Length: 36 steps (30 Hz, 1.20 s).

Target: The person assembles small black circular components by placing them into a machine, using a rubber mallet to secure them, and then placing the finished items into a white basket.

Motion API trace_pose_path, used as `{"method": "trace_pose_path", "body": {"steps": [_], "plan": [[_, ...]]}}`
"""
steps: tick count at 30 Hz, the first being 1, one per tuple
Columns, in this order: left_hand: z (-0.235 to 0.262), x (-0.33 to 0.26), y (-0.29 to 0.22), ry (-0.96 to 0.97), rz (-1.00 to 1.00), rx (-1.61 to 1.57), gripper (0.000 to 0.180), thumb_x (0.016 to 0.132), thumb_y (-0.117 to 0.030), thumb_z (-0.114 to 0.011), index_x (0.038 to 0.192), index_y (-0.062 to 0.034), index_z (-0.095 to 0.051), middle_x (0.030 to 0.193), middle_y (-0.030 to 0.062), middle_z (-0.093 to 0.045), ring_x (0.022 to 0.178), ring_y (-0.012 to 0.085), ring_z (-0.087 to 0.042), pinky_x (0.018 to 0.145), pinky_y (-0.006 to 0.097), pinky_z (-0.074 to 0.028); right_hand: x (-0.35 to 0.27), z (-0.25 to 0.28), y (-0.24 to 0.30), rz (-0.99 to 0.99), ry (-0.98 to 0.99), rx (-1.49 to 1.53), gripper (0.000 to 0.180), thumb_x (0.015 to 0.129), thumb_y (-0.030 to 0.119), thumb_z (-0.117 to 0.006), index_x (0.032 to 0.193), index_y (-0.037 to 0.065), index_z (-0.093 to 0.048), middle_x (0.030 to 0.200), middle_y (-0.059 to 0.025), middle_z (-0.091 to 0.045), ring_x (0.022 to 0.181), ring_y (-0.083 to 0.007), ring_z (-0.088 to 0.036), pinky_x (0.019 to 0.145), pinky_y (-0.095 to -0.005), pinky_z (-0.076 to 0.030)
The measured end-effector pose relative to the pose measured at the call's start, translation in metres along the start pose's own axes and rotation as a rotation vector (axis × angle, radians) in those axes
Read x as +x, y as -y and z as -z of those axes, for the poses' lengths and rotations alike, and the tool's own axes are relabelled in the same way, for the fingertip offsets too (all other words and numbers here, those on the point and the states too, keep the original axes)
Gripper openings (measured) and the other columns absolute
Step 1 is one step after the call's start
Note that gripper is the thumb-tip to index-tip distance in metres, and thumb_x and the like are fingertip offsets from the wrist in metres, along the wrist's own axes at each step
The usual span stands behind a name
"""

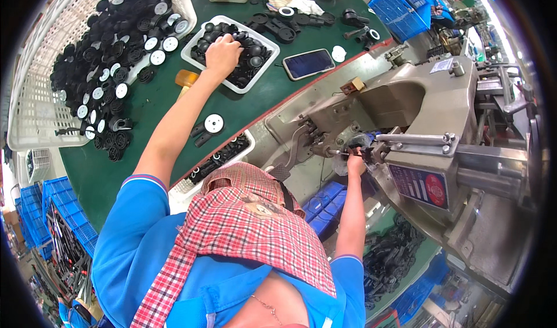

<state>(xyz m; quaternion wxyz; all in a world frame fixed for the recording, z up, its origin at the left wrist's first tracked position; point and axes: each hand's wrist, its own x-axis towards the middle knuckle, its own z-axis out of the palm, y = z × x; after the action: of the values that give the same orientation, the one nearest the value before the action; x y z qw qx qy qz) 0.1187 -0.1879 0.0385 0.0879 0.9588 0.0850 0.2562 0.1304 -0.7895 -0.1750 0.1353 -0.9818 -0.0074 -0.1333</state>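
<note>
My left hand [223,56] reaches down into a white tray [188,53] of black rounded plastic caps [253,50]. Its fingers are curled among the caps, and what they grip is hidden. At the grey metal machine [420,107], my right hand [355,163] is closed on a small black plastic part [355,151] beside the machine's metal rod. Most of that part is covered by the fingers and the machine. On the green table, a black part with a white disc [213,123] lies near my left forearm.
A large white basket [33,110] spills black parts and white discs at the left. A phone [308,64] lies right of the tray, with black parts [281,29] behind it. A yellow-orange container [186,78] stands by my left forearm. A blue crate [400,8] is beyond the table.
</note>
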Motion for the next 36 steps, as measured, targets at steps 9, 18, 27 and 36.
{"method": "trace_pose_path", "body": {"steps": [9,18,27,36], "plan": [[0.016,-0.045,0.047,-0.138,0.148,-0.324,0.017,0.084,-0.022,-0.071,0.096,-0.0115,-0.076,0.098,0.0115,-0.062,0.097,0.0298,-0.058,0.084,0.039,-0.047,0.003,0.151,0.133,-0.498,0.737,1.541,0.019,0.089,0.009,-0.069,0.107,0.005,-0.064,0.095,-0.0002,-0.065,0.080,-0.0077,-0.060,0.070,-0.0223,-0.049],[0.115,-0.144,0.011,0.580,0.748,-1.096,0.026,0.093,-0.026,-0.066,0.088,0.0000,-0.066,0.068,0.0007,-0.061,0.059,0.0061,-0.056,0.054,0.020,-0.045,-0.021,0.183,0.160,-0.610,0.649,1.479,0.018,0.091,0.013,-0.068,0.105,0.002,-0.068,0.087,-0.0040,-0.068,0.073,-0.0121,-0.063,0.068,-0.0253,-0.051],[0.097,-0.181,-0.008,0.504,0.763,-0.627,0.033,0.089,-0.031,-0.069,0.079,0.0005,-0.065,0.062,0.0044,-0.059,0.054,0.0100,-0.052,0.051,0.028,-0.041,-0.039,0.154,0.175,0.142,0.139,0.665,0.025,0.084,0.008,-0.073,0.107,-0.001,-0.071,0.083,-0.0084,-0.069,0.072,-0.0146,-0.064,0.065,-0.0305,-0.051],[0.088,-0.189,-0.018,0.426,0.768,-0.454,0.043,0.087,-0.037,-0.068,0.072,0.0031,-0.063,0.061,0.0093,-0.058,0.058,0.0153,-0.053,0.055,0.035,-0.042,-0.098,0.152,0.198,-0.108,0.577,0.501,0.036,0.087,0.014,-0.069,0.117,-0.006,-0.064,0.076,-0.0107,-0.069,0.068,-0.0129,-0.063,0.066,-0.0294,-0.051]]}}
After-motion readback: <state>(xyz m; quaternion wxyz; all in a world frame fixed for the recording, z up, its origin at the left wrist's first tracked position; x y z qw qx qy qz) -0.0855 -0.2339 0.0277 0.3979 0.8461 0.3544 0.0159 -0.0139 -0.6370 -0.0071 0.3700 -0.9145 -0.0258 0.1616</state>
